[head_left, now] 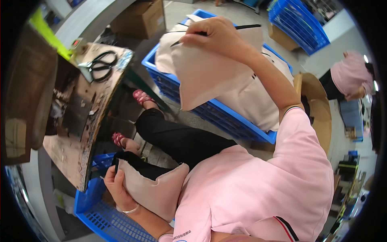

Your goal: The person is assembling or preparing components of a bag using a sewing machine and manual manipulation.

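Note:
My right hand [209,36] is raised over the blue crate on the far side, its fingers pinching the dark-trimmed top edge of a pale pink fabric piece [213,72]. That piece hangs down in front of a heap of similar pale fabric [250,105] in the crate. Low on the left, my left hand [116,183] grips another pale pink fabric piece [155,193] by its dark edge, fingers and thumb closed on it. This second piece lies across my lap, against my black trousers [181,137].
A worn wooden bench [66,161] stands at left, with black-handled scissors [102,66] on it. The fabric heap fills a blue crate [213,121]; another blue crate [109,218] sits below my left arm. Cardboard boxes [141,18] stand behind. Another person [348,74] is at far right.

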Demonstrator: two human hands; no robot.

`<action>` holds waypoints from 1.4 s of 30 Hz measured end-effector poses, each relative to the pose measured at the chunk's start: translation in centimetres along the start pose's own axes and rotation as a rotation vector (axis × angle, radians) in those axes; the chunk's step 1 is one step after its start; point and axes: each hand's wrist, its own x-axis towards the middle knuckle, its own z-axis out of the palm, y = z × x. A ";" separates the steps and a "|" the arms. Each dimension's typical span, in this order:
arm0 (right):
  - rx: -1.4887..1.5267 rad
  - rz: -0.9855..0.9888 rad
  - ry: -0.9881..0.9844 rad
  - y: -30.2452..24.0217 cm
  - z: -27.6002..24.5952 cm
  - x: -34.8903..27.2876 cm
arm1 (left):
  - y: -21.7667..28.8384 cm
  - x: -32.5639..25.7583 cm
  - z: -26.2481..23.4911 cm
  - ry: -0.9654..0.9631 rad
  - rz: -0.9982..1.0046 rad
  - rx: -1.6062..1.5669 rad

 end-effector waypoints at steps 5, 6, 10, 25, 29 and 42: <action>-0.304 0.169 0.098 8.4 -3.0 -7.2 | -1.8 -1.7 1.1 -0.003 0.031 -0.072; -0.452 0.210 0.103 11.0 -3.0 -8.9 | -2.0 -2.1 2.0 0.034 0.023 -0.093; -0.671 0.379 0.174 16.6 -0.3 -18.4 | -3.4 -1.4 2.7 -0.008 -0.016 -0.116; -0.628 0.502 -0.429 10.7 7.3 -42.2 | -10.2 3.5 2.9 -0.080 -0.112 0.343; -0.628 0.424 -0.282 10.2 8.4 -38.3 | -7.0 2.9 2.9 0.104 0.149 0.508; 1.093 0.308 -0.415 -10.6 8.1 -16.5 | -3.2 -0.5 12.8 0.010 0.769 0.494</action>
